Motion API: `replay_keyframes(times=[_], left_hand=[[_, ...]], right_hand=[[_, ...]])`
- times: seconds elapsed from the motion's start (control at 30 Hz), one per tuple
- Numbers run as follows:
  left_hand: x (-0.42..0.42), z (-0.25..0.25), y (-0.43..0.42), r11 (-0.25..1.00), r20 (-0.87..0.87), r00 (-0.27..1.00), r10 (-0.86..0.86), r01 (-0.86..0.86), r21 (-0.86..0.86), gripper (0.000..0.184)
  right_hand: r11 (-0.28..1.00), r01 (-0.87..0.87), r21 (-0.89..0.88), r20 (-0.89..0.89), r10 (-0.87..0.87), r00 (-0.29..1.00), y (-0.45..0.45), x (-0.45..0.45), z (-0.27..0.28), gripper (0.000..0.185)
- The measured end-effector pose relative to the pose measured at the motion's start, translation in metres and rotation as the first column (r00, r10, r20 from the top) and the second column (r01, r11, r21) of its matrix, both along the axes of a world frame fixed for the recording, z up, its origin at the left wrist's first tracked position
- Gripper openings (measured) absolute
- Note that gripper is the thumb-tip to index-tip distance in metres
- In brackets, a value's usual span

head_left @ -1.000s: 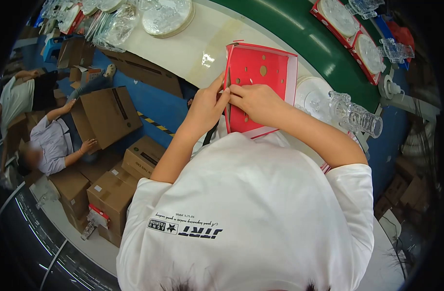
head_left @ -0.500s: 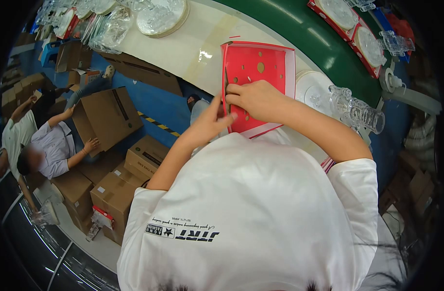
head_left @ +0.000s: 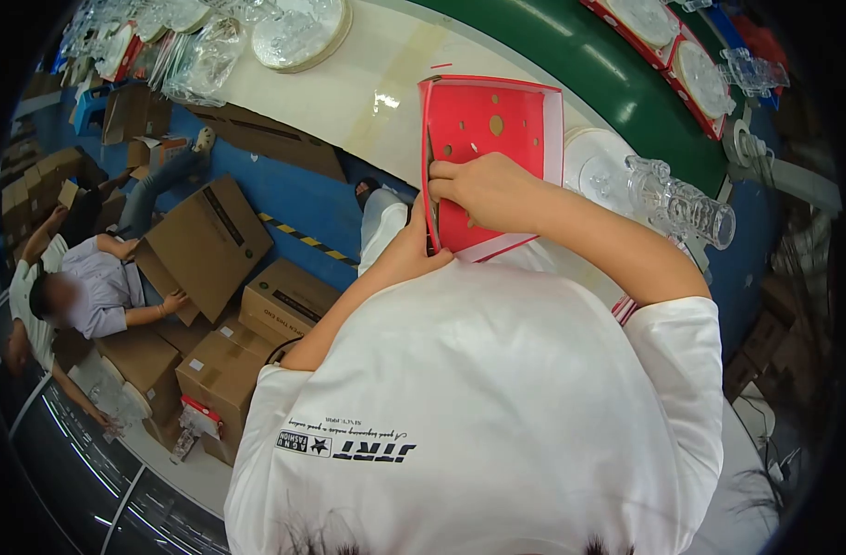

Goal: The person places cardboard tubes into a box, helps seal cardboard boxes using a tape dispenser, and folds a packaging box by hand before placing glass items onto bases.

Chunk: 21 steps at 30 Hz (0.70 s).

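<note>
Lowering your left hand [head_left: 415, 250], grip hidden, likely steadied the box [head_left: 523, 109] for your right hand [head_left: 486, 189], fingers curled inside, pinch unclear.

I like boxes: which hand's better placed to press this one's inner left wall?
Probably the right hand: its fingers are inside the box, at that wall; the left hand is mostly outside.

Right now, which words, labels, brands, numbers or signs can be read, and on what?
"JTRT" (spelling uncertain): white T-shirt, upside down.
"AGNU FASHION": same shirt, boxed beside a star.
"A good beginning makes a good ending": same shirt, tiny script.
"OPEN THIS END": brown carton just below the large carton.
Too small or blurred: large carton's print, the white carton label, the short line near the script.
</note>
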<state>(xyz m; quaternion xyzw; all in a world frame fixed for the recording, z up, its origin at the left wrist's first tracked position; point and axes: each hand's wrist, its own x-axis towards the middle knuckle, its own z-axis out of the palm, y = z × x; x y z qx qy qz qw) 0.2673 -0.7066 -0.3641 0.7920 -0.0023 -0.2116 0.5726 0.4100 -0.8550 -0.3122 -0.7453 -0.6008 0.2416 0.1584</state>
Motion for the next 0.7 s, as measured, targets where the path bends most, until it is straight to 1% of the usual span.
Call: replay_keyframes(times=[0.07, 0.17, 0.2, 0.23, 0.3, 0.33, 0.37, 0.43, 0.47, 0.57, 0.63, 0.7], left_hand=[[-0.001, -0.003, -0.001, 0.997, -0.08, 0.997, 0.006, -0.012, -0.071, 0.097], [-0.003, -0.008, 0.0, 0.997, -0.061, 0.998, 0.0, -0.004, -0.077, 0.097], [-0.004, -0.01, -0.001, 0.997, -0.049, 0.999, -0.003, -0.001, -0.078, 0.097], [-0.005, -0.011, -0.002, 0.997, -0.05, 0.999, 0.002, -0.006, -0.082, 0.097], [-0.007, -0.015, -0.003, 0.998, 0.01, 1.0, 0.015, -0.014, -0.058, 0.097], [-0.008, -0.016, -0.002, 0.999, 0.042, 0.999, 0.023, -0.021, -0.044, 0.098], [-0.006, -0.01, -0.002, 0.999, 0.044, 0.999, 0.032, -0.03, -0.043, 0.098], [-0.004, 0.005, -0.005, 1.0, -0.041, 0.999, 0.02, -0.02, -0.011, 0.099], [-0.002, 0.01, -0.005, 1.0, -0.084, 0.996, 0.012, -0.012, 0.003, 0.099], [-0.001, 0.017, -0.006, 1.0, -0.079, 0.997, 0.003, -0.002, 0.011, 0.099], [-0.002, 0.02, -0.005, 1.0, -0.08, 0.997, 0.002, -0.001, 0.008, 0.099], [-0.003, 0.023, -0.003, 0.999, -0.114, 0.993, 0.02, -0.024, -0.032, 0.098]], right_hand=[[1.0, -0.015, 0.013, -0.025, 0.015, 1.0, -0.001, 0.002, 0.002, 0.034], [0.997, 0.02, -0.081, -0.043, -0.023, 0.999, -0.002, 0.0, 0.006, 0.032], [0.996, 0.015, -0.085, -0.043, -0.018, 0.999, -0.003, -0.003, 0.003, 0.032], [0.999, 0.046, 0.005, -0.025, -0.046, 0.999, -0.004, -0.008, -0.003, 0.031], [0.977, 0.098, 0.189, 0.008, -0.101, 0.995, -0.006, -0.014, -0.01, 0.028], [0.978, 0.088, 0.19, 0.01, -0.092, 0.996, -0.006, -0.014, -0.01, 0.028], [0.979, 0.103, 0.177, -0.032, -0.099, 0.995, -0.006, -0.014, -0.006, 0.027], [0.98, 0.135, 0.147, -0.119, -0.118, 0.986, -0.007, -0.011, 0.001, 0.026], [0.981, 0.13, 0.147, -0.119, -0.113, 0.986, -0.008, -0.009, 0.003, 0.026], [0.981, 0.106, 0.164, -0.112, -0.088, 0.99, -0.012, -0.004, 0.01, 0.02], [0.979, 0.119, 0.165, -0.113, -0.101, 0.988, -0.012, -0.008, 0.01, 0.022], [0.971, 0.154, 0.183, -0.108, -0.136, 0.985, -0.01, -0.011, 0.009, 0.026]])
